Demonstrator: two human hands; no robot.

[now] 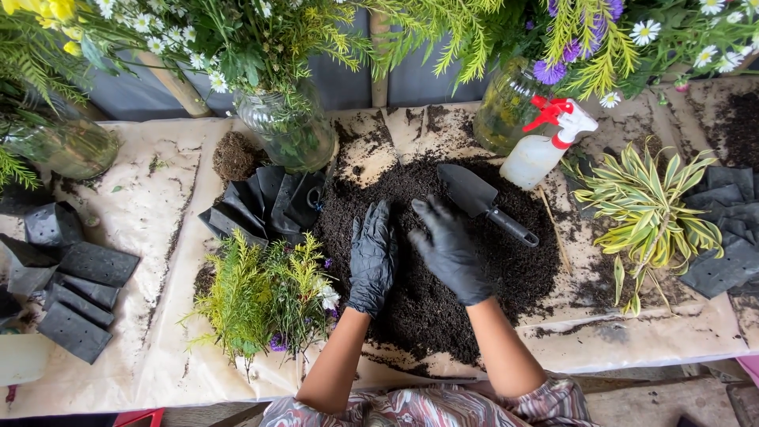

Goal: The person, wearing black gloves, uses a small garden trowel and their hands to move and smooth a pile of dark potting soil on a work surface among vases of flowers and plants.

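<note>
Right now both gloved hands rest on the pile of dark soil [443,277] spread over the middle of the paper-covered table [150,221]. The left hand [371,257] lies flat on the soil with its fingers stretched out and close together, gripping nothing. The right hand [449,249] lies just beside it, palm down, fingers slightly spread and bent onto the soil, also holding nothing; the two hands are near each other but not touching. Just beyond the right hand, a black hand trowel [482,202] lies on the soil, blade toward the far side of the table and handle pointing to the right. Farther back on the right stands a white spray bottle [541,150] with a red trigger, tilted against a glass jar [506,111] of greenery. To the right of the soil lies a striped green-and-cream plant [648,209]. Left of the hands lies a bunch of green cuttings [265,296] with small flowers, and behind it a crumpled black plastic bag [265,205] beside another glass jar [288,130]. Folded black grow bags [79,292] sit at the table's far left edge.
</note>
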